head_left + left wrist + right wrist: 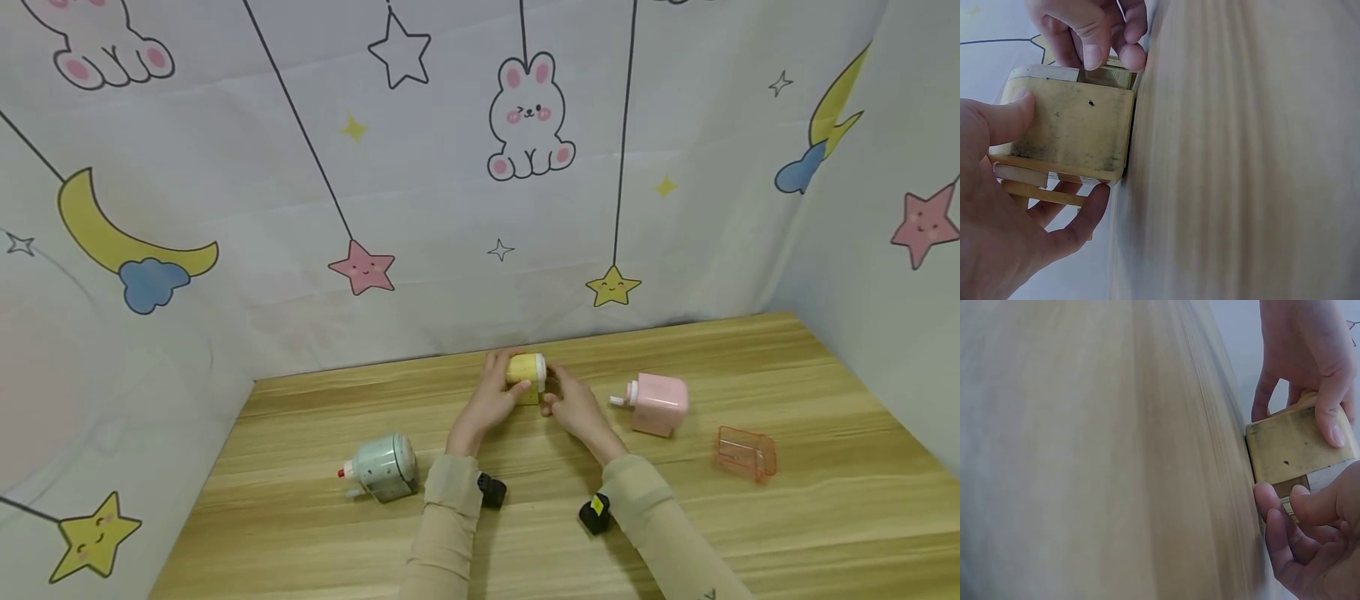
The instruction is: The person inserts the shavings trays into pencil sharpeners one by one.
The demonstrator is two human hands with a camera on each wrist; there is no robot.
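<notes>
A yellow pencil sharpener [525, 367] with a white end stands on the table near the back wall. My left hand [487, 400] grips its body from the left, with the thumb on the near face [1072, 125] in the left wrist view. At the sharpener's other side a yellowish see-through drawer [1109, 76] sticks part of the way out. My right hand [576, 404] pinches this drawer between thumb and fingers [1300, 490]. The drawer's inner end is hidden inside the body.
Right of the hands stands a pink pencil sharpener [660, 404] with a white crank. Beyond it lies a clear orange plastic box [745, 452]. A pale green sharpener [386, 467] lies at the left. A printed cloth wall [450, 325] rises behind the wooden table [300, 533].
</notes>
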